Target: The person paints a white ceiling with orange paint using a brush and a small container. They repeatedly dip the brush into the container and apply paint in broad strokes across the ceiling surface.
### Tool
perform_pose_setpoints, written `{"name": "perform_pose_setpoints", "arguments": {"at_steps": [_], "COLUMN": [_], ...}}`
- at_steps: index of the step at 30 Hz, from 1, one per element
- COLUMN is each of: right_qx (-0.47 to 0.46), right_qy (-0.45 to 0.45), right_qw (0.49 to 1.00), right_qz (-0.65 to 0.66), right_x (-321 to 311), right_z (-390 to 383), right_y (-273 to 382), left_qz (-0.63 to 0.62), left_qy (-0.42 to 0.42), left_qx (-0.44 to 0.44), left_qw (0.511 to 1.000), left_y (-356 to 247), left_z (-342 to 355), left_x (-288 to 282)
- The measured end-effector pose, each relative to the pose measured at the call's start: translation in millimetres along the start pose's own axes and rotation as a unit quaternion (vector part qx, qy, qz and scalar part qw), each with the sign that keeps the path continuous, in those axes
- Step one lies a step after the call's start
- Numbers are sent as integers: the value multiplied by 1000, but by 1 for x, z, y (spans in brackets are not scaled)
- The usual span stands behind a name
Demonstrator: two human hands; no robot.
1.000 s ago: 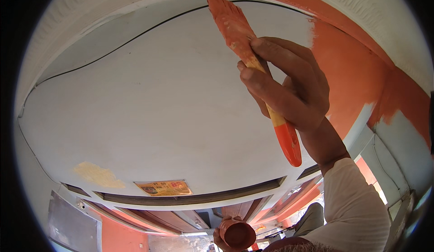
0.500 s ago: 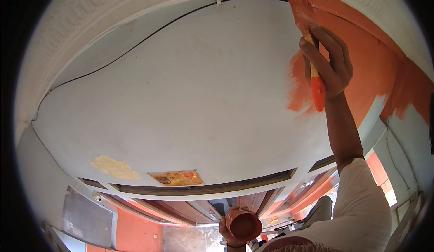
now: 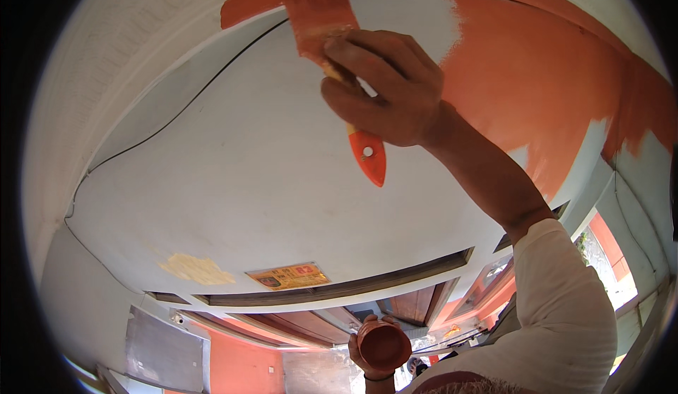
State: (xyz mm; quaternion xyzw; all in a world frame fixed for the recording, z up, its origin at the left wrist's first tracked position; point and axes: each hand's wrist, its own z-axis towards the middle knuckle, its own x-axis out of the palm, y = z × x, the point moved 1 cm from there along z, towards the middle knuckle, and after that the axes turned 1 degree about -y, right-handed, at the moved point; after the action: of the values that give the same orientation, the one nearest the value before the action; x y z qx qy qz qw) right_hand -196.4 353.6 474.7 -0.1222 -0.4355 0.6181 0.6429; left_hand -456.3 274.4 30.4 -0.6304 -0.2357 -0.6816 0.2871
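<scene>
My right hand point(image 3: 392, 86) is closed around a wide flat paintbrush point(image 3: 370, 164) with a wooden handle and an orange tip. Its orange-coated bristles point(image 3: 321, 23) lie against the top of the pale wall point(image 3: 233, 182), at the orange border strip and over the black cable point(image 3: 191, 86). Low in the picture, my left hand point(image 3: 356, 355) grips a small round pot point(image 3: 385, 344), orange-brown with paint inside. Its fingers wrap round the side and rim; part of the hand is hidden behind the pot.
Orange paint point(image 3: 522, 83) covers the wall's upper right, with ragged edges. A cream moulding point(image 3: 127, 62) curves above. Lower down are a yellow sign point(image 3: 288, 277), a peeled patch point(image 3: 196, 269), a dark slot opening point(image 3: 339, 288) and brown doors point(image 3: 409, 309). A grey board point(image 3: 164, 351) hangs lower left.
My right hand has carried the paintbrush left along the top of the wall, from the orange area to the pale part. The pot stays in my left hand, and the view has shifted slightly.
</scene>
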Motion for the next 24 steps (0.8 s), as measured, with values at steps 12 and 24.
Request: {"name": "perform_pose_setpoints", "arguments": {"at_steps": [12,24], "right_qx": [34,8], "right_qy": [65,34], "right_qw": [981,995], "right_qz": [-178,-96], "right_x": [-115,-50], "right_z": [-53,-17], "right_y": [-91,-34], "left_qz": [-47,-81], "left_qy": [73,78], "left_qx": [-64,-71], "left_qw": [994,991], "left_y": [3,17], "left_z": [12,12], "left_x": [-3,0]}}
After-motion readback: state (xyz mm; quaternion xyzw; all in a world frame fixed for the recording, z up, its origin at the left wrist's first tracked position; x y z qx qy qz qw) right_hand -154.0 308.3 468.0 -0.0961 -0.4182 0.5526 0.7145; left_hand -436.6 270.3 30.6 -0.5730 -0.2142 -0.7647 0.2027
